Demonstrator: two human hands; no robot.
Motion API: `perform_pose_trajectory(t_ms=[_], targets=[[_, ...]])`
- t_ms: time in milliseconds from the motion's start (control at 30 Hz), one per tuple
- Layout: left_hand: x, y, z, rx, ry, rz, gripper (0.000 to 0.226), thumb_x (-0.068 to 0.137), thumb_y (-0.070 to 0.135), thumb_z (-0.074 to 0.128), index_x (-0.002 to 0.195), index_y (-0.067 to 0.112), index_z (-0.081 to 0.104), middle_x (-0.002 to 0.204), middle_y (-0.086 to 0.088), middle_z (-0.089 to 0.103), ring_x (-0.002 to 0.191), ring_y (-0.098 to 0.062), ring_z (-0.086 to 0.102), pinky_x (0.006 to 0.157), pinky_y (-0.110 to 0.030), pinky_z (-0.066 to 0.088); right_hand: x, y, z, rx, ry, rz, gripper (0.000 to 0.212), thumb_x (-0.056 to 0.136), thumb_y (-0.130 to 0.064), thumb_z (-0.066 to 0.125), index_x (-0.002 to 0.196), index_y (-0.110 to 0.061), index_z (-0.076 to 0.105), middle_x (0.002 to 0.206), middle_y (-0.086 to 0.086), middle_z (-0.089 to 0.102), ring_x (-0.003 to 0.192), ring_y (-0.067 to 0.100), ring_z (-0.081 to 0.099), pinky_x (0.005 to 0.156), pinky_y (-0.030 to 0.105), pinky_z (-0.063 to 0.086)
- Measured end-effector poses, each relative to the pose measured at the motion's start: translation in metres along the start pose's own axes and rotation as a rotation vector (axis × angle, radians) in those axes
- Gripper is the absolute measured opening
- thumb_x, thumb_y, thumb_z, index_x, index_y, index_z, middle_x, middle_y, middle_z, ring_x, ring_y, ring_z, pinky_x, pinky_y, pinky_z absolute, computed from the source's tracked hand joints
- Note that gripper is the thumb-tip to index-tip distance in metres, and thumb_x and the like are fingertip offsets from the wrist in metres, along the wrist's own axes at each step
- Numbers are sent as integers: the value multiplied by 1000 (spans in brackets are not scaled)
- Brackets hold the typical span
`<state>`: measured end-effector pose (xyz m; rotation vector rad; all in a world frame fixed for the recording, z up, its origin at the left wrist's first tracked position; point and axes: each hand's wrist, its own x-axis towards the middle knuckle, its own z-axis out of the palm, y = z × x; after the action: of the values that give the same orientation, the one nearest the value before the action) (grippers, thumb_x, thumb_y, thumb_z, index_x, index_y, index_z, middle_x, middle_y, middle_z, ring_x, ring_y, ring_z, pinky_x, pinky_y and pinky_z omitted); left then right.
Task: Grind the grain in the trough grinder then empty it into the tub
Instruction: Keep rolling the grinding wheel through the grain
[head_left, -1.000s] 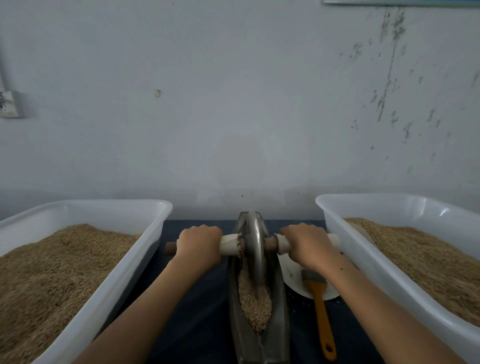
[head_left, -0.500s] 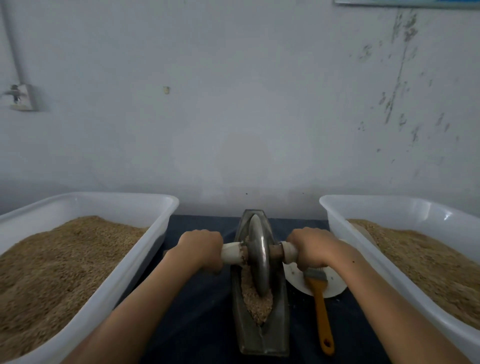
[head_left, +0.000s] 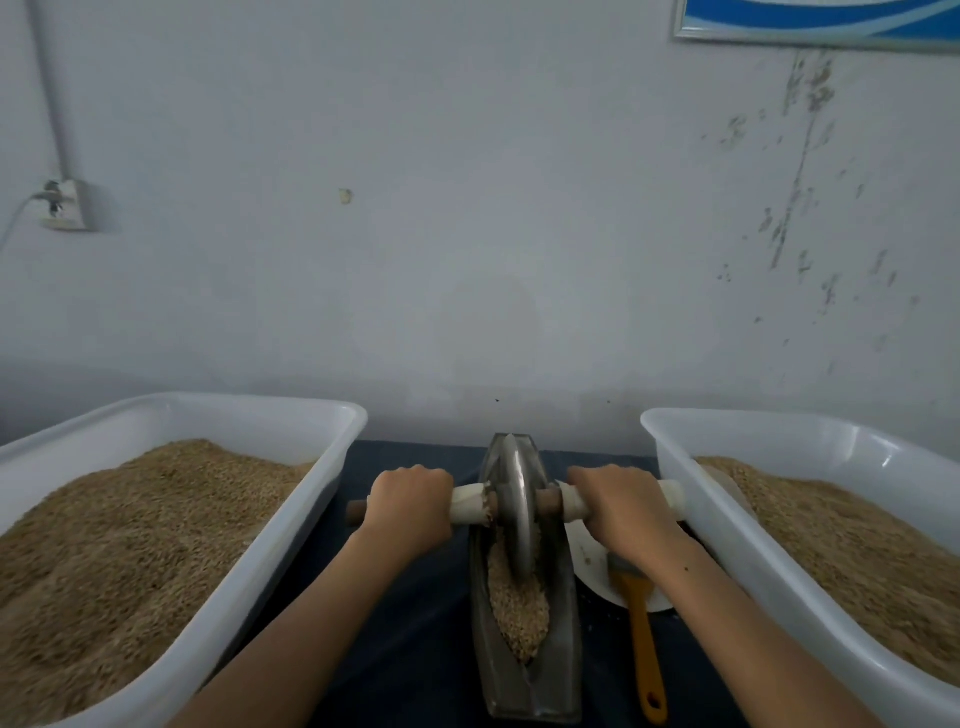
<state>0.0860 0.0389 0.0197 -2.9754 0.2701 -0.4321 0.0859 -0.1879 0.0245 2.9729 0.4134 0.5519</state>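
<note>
Grain lies in the trough grinder, a narrow metal boat-shaped trough set lengthwise on the dark cloth between two white tubs. The grinding wheel stands upright in the far half of the trough, its axle crossing at right angles. The left hand is clenched around the left handle; the right hand is clenched around the right handle. Judged from the heap of visible kernels in the near half, grinding is not yet complete.

Risks from this position:
- Uneven pressure between the hands would tilt the wheel, which could ride up the trough wall and throw grain onto the cloth.
- Overrunning the far tip could lift the wheel out of the trough.
- The grain is heaped close to the near rim; a fast return stroke could push it over.

Clearances:
- The right handle end sits just beside the wall of the right tub, so any sideways drift causes contact.
- The left handle has open cloth before the left tub.
- A white plate and an orange-handled brush lie close alongside the trough, under the right forearm.
- Travel room lies mainly toward the person.
</note>
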Motion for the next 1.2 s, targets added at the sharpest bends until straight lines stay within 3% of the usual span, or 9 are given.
perform_pose_trajectory(t_ms=[233,367,467,600,733,867,967,1100,1200], targets=[[-11,-7,-4,-94,-39,-8,29,80,35,62,106,24,61,93,3,63,85,-17,59,67,-28,38,-2,-1,-17,10,-184,-27,19,87,-13,57,101,-25,58,102,-1,63,93,21,61,76,32,45],[-21,-4,-1,-206,56,-68,21,75,34,63,95,29,64,75,10,52,68,-11,48,61,-26,36,-1,-5,-22,-11,-111,4,13,86,-10,54,88,-23,55,97,1,65,90,23,62,69,31,42],[-24,-4,-3,-298,55,-113,19,74,34,65,92,30,64,71,11,54,66,-9,51,58,-25,37,3,-5,-26,-57,4,2,16,85,-9,53,83,-24,50,95,3,65,89,25,61,67,30,33],[-21,-2,-12,-423,41,-166,17,71,38,67,86,31,63,70,11,59,67,-9,56,56,-23,39,10,-1,-32,-77,232,-39,19,81,-8,60,87,-25,53,96,-2,58,96,24,52,74,33,21],[-19,1,-17,-633,-3,-241,14,64,33,70,74,27,62,64,9,61,62,-8,58,52,-22,40,17,2,-43,-159,499,-62,34,64,1,71,92,-16,60,104,7,53,101,30,47,92,41,31],[-22,7,-20,-1010,-122,-280,17,58,18,74,73,15,66,62,-2,65,59,-18,62,63,-36,51,24,1,-56,-224,501,-87,46,71,-2,69,113,-14,56,123,12,49,119,32,42,116,51,16],[-28,12,-23,-1210,-201,-277,15,62,7,75,72,7,64,55,-2,59,50,-13,53,54,-27,45,32,-1,-62,-275,480,-152,46,76,1,64,118,-14,52,122,9,50,120,31,42,118,49,11],[-41,16,-26,-1342,-230,-317,19,69,2,73,85,3,62,57,-4,57,48,-11,51,47,-21,42,44,-7,-66,-201,517,-224,41,73,7,65,110,-9,60,121,16,54,121,36,46,117,50,19],[-48,13,-30,-1326,-180,-321,19,70,4,73,85,4,62,62,-5,58,51,-12,51,50,-22,43,53,-17,-61,75,488,-131,39,78,6,59,112,-12,60,146,19,30,140,40,17,118,51,12]])
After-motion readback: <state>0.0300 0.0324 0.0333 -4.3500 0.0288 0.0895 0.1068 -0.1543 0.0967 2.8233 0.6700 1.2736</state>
